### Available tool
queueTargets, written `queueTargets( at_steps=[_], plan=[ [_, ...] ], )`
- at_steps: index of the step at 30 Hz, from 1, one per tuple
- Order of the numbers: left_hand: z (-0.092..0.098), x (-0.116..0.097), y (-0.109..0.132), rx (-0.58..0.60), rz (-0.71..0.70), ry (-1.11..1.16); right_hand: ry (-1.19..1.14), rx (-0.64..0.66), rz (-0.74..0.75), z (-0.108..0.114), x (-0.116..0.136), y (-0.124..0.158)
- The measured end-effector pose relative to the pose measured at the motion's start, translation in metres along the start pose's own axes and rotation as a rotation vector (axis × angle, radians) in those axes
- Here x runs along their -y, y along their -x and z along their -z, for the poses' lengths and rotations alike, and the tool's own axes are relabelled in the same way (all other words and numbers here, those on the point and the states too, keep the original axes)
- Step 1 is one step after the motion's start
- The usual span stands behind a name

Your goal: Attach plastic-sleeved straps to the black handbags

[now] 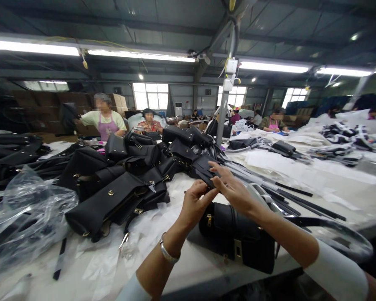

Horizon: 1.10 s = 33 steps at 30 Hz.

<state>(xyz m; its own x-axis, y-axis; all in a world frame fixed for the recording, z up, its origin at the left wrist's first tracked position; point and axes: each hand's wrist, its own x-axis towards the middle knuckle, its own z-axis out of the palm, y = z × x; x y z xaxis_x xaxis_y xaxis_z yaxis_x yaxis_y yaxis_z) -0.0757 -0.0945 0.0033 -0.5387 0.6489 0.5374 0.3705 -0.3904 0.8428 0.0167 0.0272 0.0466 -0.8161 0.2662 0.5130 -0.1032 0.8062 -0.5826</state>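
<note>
A black handbag (238, 234) with gold-coloured fittings lies on the table in front of me, below my forearms. Just above it, my left hand (196, 198) has its fingers and thumb closed in a pinch at the lower edge of a flat black piece (203, 168); its exact kind is unclear. My right hand (230, 186) is beside it, fingers stretched and apart, the tips close to that piece's right edge. Whether they touch it I cannot tell. Both thumbs come near each other. What lies inside the left pinch is hidden.
Many black bags (113, 196) are heaped on the left and centre of the table. Clear plastic wrap (34, 209) lies at left. Black straps (303, 202) spread out at right, near a plastic-wrapped handle (338, 234). A metal post (222, 117) rises behind. Co-workers (108, 121) are across the table.
</note>
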Motion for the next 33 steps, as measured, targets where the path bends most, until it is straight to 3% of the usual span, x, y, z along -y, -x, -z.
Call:
queueTargets(
  at_steps=[3, 6, 9, 12, 16, 19, 21, 23, 25, 27, 29, 33],
  plan=[
    [-0.009, 0.001, 0.0, -0.001, -0.036, -0.034, 0.027, 0.059, 0.149, 0.0, -0.001, -0.001],
    [-0.018, 0.003, -0.002, -0.062, -0.028, -0.073, 0.156, -0.036, 0.179, 0.0, 0.003, 0.001],
    [-0.025, 0.003, -0.005, -0.029, 0.008, -0.106, 0.153, -0.132, 0.176, 0.008, 0.014, -0.002],
    [-0.03, 0.001, -0.005, 0.076, 0.036, -0.115, -0.123, -0.255, 0.114, 0.031, 0.028, -0.015],
    [-0.036, 0.001, -0.002, 0.186, 0.06, -0.125, -0.669, -0.566, 0.151, 0.086, 0.037, -0.039],
    [-0.039, 0.001, 0.001, 0.134, 0.057, -0.194, -0.97, -0.783, 0.155, 0.12, 0.031, -0.04],
    [-0.041, 0.0, 0.003, 0.072, 0.036, -0.249, -1.037, -0.846, 0.107, 0.124, 0.024, -0.027],
    [-0.043, -0.001, 0.003, 0.03, 0.012, -0.31, -1.0, -0.743, -0.056, 0.112, 0.017, -0.006],
    [-0.045, -0.001, 0.005, 0.013, -0.001, -0.381, -0.91, -0.483, -0.305, 0.09, 0.01, 0.019],
    [-0.047, 0.0, 0.006, 0.015, -0.009, -0.454, -0.781, -0.286, -0.45, 0.069, 0.004, 0.042],
    [-0.049, 0.002, 0.009, 0.03, -0.02, -0.512, -0.69, -0.18, -0.493, 0.056, -0.001, 0.056],
    [-0.05, 0.007, 0.012, 0.062, -0.014, -0.52, -0.728, -0.135, -0.481, 0.051, -0.008, 0.065]
  ],
)
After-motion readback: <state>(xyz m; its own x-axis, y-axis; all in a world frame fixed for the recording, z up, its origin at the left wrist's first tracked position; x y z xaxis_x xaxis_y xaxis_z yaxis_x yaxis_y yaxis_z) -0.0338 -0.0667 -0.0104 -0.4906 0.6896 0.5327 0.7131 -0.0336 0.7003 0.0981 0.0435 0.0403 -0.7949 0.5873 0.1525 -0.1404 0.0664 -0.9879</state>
